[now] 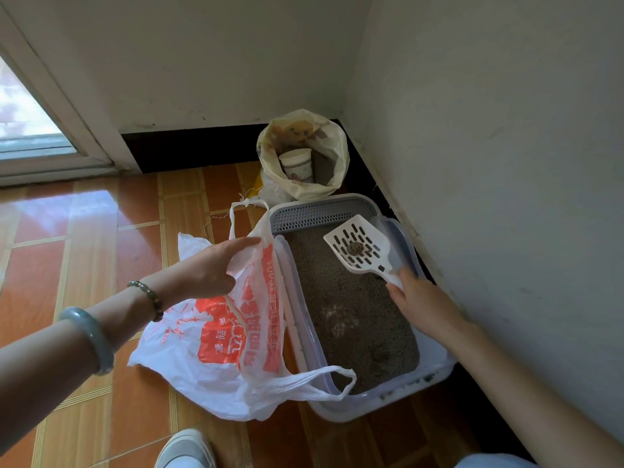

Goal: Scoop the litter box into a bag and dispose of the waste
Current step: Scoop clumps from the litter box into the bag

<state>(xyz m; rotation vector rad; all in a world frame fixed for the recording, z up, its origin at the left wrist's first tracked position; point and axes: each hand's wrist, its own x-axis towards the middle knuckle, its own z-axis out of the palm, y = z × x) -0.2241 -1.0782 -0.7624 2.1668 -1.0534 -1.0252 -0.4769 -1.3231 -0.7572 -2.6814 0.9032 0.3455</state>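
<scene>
White slotted scoop (367, 265), gripped by the handle in right hand (420, 304), raised over box (337, 412) with one clump (355, 248) aboard. Left hand (209, 270) pinching rim of bag (233, 336), floor-side, touching the box's left wall. Mid-transfer, by the look of it. Next, likely: swing left, keep level, pull mouth wider, tip in.

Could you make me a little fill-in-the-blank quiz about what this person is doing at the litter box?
1. The scoop is held by the ____ hand.
2. The left hand holds a plastic ____ printed in red.
3. In the sack behind the litter box stands a paper ____.
Missing words: right; bag; cup.
</scene>
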